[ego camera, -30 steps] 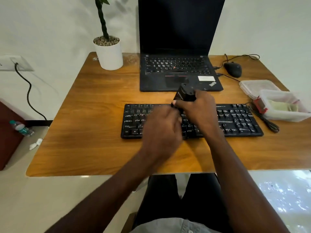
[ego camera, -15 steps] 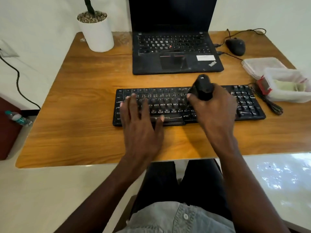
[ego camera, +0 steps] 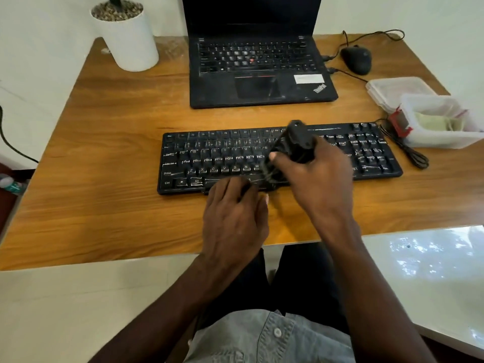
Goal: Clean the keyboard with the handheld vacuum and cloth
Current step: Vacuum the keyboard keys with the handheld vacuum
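A black keyboard [ego camera: 217,158] lies across the middle of the wooden desk [ego camera: 112,142]. My right hand [ego camera: 311,182] grips a black handheld vacuum [ego camera: 294,146], tilted with its lower end down on the keys near the keyboard's middle. My left hand [ego camera: 233,221] rests at the keyboard's front edge by the space bar, its fingertips on the lowest key row. A pale green cloth [ego camera: 434,123] lies folded inside a clear plastic box [ego camera: 442,138] at the right.
An open black laptop [ego camera: 259,72] stands behind the keyboard. A white plant pot [ego camera: 131,40] sits at the back left, a black mouse [ego camera: 356,59] with its cable at the back right. A box lid [ego camera: 392,87] and a coiled cable [ego camera: 408,150] lie by the plastic box.
My left hand has slid back and to the right, from flat on the left keys to the front edge by the space bar. The vacuum in my right hand has tilted lower onto the keys.
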